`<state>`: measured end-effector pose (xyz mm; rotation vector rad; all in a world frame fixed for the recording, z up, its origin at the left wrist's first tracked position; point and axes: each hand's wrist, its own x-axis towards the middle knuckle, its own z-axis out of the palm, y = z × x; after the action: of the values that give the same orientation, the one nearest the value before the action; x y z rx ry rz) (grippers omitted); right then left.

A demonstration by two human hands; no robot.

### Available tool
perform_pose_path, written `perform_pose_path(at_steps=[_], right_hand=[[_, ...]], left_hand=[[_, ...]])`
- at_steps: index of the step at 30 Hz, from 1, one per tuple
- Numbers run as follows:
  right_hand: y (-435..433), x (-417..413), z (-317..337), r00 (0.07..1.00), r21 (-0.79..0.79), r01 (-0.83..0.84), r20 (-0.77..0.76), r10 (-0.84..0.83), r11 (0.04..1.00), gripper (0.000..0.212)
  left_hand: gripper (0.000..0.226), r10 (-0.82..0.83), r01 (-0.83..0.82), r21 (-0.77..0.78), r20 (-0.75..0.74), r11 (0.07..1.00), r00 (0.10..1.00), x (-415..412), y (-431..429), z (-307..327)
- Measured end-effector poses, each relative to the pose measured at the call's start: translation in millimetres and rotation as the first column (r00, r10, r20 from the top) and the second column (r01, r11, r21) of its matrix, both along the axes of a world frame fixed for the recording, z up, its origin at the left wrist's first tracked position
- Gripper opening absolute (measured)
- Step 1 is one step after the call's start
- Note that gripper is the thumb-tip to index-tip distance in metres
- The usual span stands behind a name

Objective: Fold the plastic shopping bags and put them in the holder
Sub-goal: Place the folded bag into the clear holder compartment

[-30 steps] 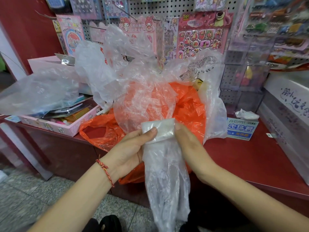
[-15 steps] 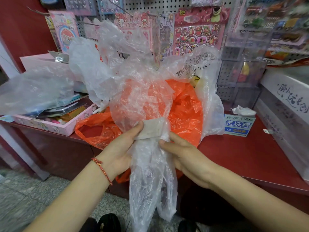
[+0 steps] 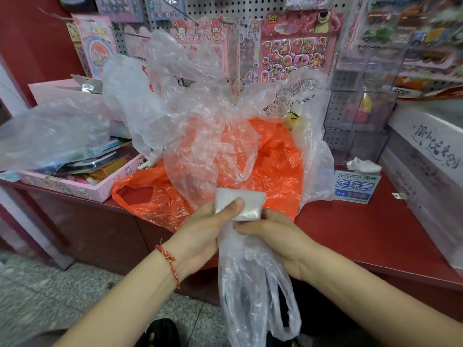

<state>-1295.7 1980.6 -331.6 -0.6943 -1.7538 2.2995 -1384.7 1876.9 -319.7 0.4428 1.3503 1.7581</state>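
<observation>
A clear plastic bag (image 3: 253,279) hangs in front of the counter, its top folded into a small flat white packet (image 3: 250,204). My left hand (image 3: 203,234) grips the packet's left side, thumb pressed on its face. My right hand (image 3: 273,231) pinches the bag just below the packet on the right. Behind them on the red counter (image 3: 363,234) lies a heap of loose bags: an orange bag (image 3: 273,166) under several crumpled clear bags (image 3: 200,103). No holder for the bags can be made out.
A pink tray (image 3: 82,189) of stationery stands at the left under another clear bag (image 3: 50,136). A blue-and-white box (image 3: 355,187) and a small folded bag (image 3: 364,166) sit right of the heap. Clear display boxes (image 3: 363,108), a white case (image 3: 431,171) and a pegboard with stickers stand behind.
The folded packet was turned over once more and now lies flat and level. My right hand moved up from the hanging part to just under the packet.
</observation>
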Motion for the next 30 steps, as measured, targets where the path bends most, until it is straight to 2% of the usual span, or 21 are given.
perform_pose_path(at_steps=[2, 3, 5, 7, 10, 12, 14, 15, 16, 17, 18, 19, 20, 22, 25, 30], right_hand=[[-3, 0, -1, 1.000, 0.068, 0.008, -0.022, -0.007, 0.998, 0.021], [-5, 1, -2, 0.999, 0.151, -0.008, -0.041, 0.015, 0.989, 0.017], [-9, 2, -5, 0.995, 0.395, -0.063, -0.051, 0.090, 0.916, 0.015], [-11, 5, -12, 0.982, 0.535, -0.148, -0.019, 0.187, 0.832, 0.019], [-13, 11, -15, 0.944, 0.512, -0.320, 0.099, 0.315, 0.797, 0.021], [-11, 16, -12, 0.872, 0.487, -0.488, 0.230, 0.433, 0.725, 0.025], [-1, 21, -2, 0.693, 0.424, -0.718, 0.360, 0.625, 0.552, 0.023], [9, 23, 4, 0.605, 0.367, -0.794, 0.397, 0.690, 0.485, 0.014], [20, 24, 11, 0.568, 0.329, -0.822, 0.412, 0.713, 0.465, 0.009], [32, 24, 17, 0.608, 0.349, -0.793, 0.394, 0.690, 0.500, 0.034], [41, 23, 21, 0.701, 0.359, -0.713, 0.339, 0.627, 0.602, 0.061], [47, 21, 22, 0.806, 0.340, -0.593, 0.247, 0.538, 0.730, 0.078], [47, 18, 20, 0.880, 0.306, -0.475, 0.142, 0.454, 0.825, 0.083], [37, 10, 16, 0.943, 0.186, -0.322, -0.028, 0.333, 0.928, 0.064], [17, 0, 10, 0.973, 0.255, -0.153, -0.128, 0.190, 0.955, 0.027], [12, 0, 8, 0.970, 0.216, 0.058, -0.245, -0.004, 0.975, 0.023]], left_hand=[[0.037, 0.005, -0.005, -0.008, -0.053, 1.000, 0.999, 1, 0, -1], [0.036, 0.026, -0.027, -0.015, -0.077, 1.000, 0.997, 1, 0, -2], [0.034, 0.093, -0.095, -0.015, -0.078, 0.995, 0.993, 1, 0, -2], [0.030, 0.161, -0.161, -0.002, -0.032, 0.987, 0.986, 1, 1, -1], [0.027, 0.267, -0.267, 0.024, -0.010, 0.963, 0.964, -5, 0, 1], [0.023, 0.311, -0.310, 0.055, -0.008, 0.949, 0.950, -10, -2, 3], [0.019, 0.322, -0.322, 0.074, 0.008, 0.944, 0.947, -13, -4, 7], [0.019, 0.319, -0.319, 0.081, 0.019, 0.944, 0.948, -14, -4, 8], [0.020, 0.309, -0.310, 0.087, 0.029, 0.947, 0.951, -14, -5, 9], [0.022, 0.296, -0.298, 0.088, 0.034, 0.950, 0.955, -13, -5, 10], [0.026, 0.279, -0.281, 0.086, 0.033, 0.956, 0.960, -12, -5, 11], [0.029, 0.256, -0.257, 0.084, 0.028, 0.963, 0.966, -11, -4, 11], [0.032, 0.229, -0.230, 0.084, 0.021, 0.970, 0.973, -8, -3, 10], [0.037, 0.177, -0.176, 0.088, 0.007, 0.980, 0.984, 0, 1, 8], [0.042, 0.164, -0.160, 0.113, -0.026, 0.981, 0.986, 6, 5, 6], [0.035, 0.104, -0.100, 0.033, -0.187, 0.994, 0.977, 1, 4, 6]])
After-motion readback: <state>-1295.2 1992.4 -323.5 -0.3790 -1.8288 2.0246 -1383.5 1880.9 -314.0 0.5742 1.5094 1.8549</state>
